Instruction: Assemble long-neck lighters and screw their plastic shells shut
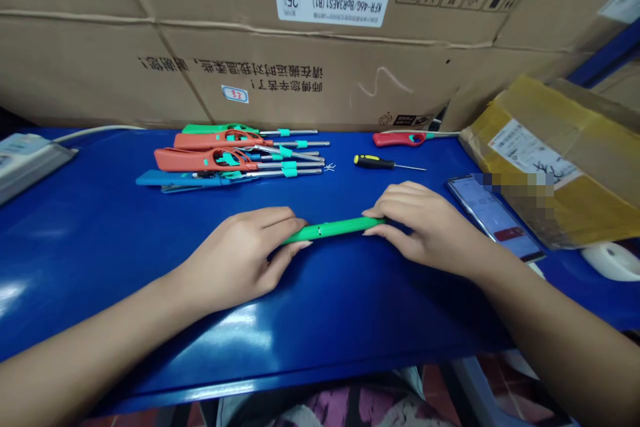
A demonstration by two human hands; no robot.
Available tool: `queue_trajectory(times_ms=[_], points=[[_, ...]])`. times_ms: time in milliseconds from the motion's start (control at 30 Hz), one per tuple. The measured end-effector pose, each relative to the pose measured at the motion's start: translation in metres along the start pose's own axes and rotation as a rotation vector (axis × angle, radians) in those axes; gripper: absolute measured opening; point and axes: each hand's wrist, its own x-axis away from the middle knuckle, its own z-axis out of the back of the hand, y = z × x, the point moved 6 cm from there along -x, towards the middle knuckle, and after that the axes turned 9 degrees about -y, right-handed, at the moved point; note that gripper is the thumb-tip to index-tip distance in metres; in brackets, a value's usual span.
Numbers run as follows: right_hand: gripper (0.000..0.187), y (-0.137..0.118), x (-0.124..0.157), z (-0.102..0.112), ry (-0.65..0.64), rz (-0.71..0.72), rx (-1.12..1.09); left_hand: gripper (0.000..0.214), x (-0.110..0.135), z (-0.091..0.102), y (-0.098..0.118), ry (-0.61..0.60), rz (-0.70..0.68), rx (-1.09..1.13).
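Note:
A green stick lighter (333, 228) lies across the blue table (100, 227) between both hands. My left hand (240, 257) is closed on its left end, fingers over the top and thumb underneath. My right hand (425, 224) is closed on its right end, so that end is hidden. Behind them lies a pile of several stick lighters (225, 154) in green, orange and blue, their metal nozzles pointing right.
A yellow-and-black screwdriver (380, 162) and a red lighter (405, 139) lie at the back right. A phone (493, 214) rests beside a taped yellow parcel (560, 160). Large cardboard boxes (300, 34) wall the back. A grey device (25, 160) sits far left, a tape roll (613, 260) at right.

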Motion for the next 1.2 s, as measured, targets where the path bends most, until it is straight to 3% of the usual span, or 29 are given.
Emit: queue_trajectory(times_ms=[133, 233, 367, 467, 600, 700, 867, 1033, 1200], points=[[0.030, -0.003, -0.001, 0.002, 0.018, -0.045, 0.070, 0.027, -0.004, -0.006, -0.012, -0.048, 0.275, 0.538], [0.047, -0.014, -0.003, -0.006, -0.059, 0.041, 0.150, 0.031, -0.004, -0.022, -0.016, -0.086, 0.472, 1.041], [0.045, -0.028, -0.007, -0.016, -0.053, 0.135, 0.250, 0.036, -0.004, -0.040, -0.010, -0.155, 0.558, 1.334], [0.041, -0.027, -0.008, -0.020, -0.054, 0.106, 0.199, 0.043, -0.004, -0.037, -0.009, -0.149, 0.474, 1.163], [0.036, -0.019, -0.007, -0.019, -0.051, 0.051, 0.035, 0.041, -0.004, -0.012, -0.002, 0.040, 0.117, 0.421], [0.034, -0.019, -0.007, -0.019, -0.053, 0.059, 0.002, 0.038, 0.000, -0.009, 0.009, 0.066, -0.090, 0.033], [0.043, -0.025, -0.006, -0.019, -0.029, 0.048, 0.041, 0.033, 0.001, -0.009, 0.017, 0.055, -0.153, -0.047], [0.031, -0.028, -0.005, -0.020, -0.015, 0.077, 0.017, 0.027, 0.000, -0.011, 0.022, 0.018, -0.138, 0.019], [0.031, -0.023, -0.007, -0.024, -0.068, 0.025, 0.044, 0.027, -0.001, -0.015, 0.015, -0.017, -0.119, 0.022]])
